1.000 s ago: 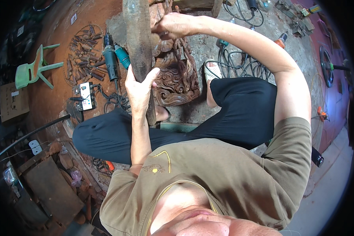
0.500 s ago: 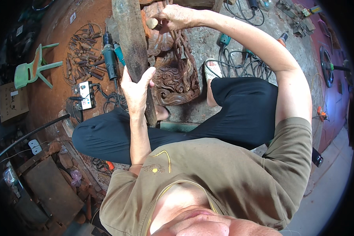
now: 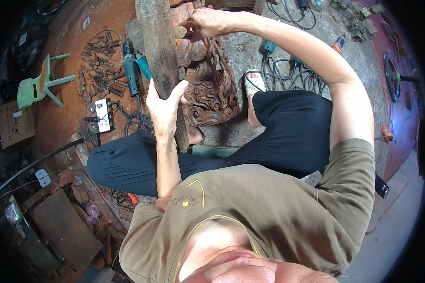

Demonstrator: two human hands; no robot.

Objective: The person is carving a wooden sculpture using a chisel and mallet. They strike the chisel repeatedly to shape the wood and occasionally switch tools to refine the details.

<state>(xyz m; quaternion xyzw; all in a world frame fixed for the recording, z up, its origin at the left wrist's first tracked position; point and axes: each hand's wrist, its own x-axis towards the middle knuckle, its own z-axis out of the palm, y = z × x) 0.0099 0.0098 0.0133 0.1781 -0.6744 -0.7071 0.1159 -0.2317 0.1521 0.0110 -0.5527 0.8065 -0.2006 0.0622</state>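
My left hand (image 3: 163,107) is wrapped around a long, worn wooden beam (image 3: 159,52), thumb on its right side and fingers hidden underneath. The beam runs from the top edge down between my legs. Beside its upper part, my right hand (image 3: 207,22) is closed on a short wooden handle (image 3: 180,32). Its pale, round end points toward the beam; whatever is at its other end is hidden by my hand. Under and beyond this hand lies a reddish-brown carved wood piece (image 3: 212,96) with curling relief and rope-like strands.
To the left lie corded power tools (image 3: 131,73), a heap of wooden-handled tools (image 3: 104,68), a white control box (image 3: 104,114) and a green plastic chair (image 3: 41,84). Tangled black cables (image 3: 293,78) spread beyond my slippered foot (image 3: 254,82). A cardboard box (image 3: 16,121) sits far left.
My right hand has shifted slightly left and nearer with the wooden handle, whose round end is now closer to the beam. My left hand keeps its grip on the beam.
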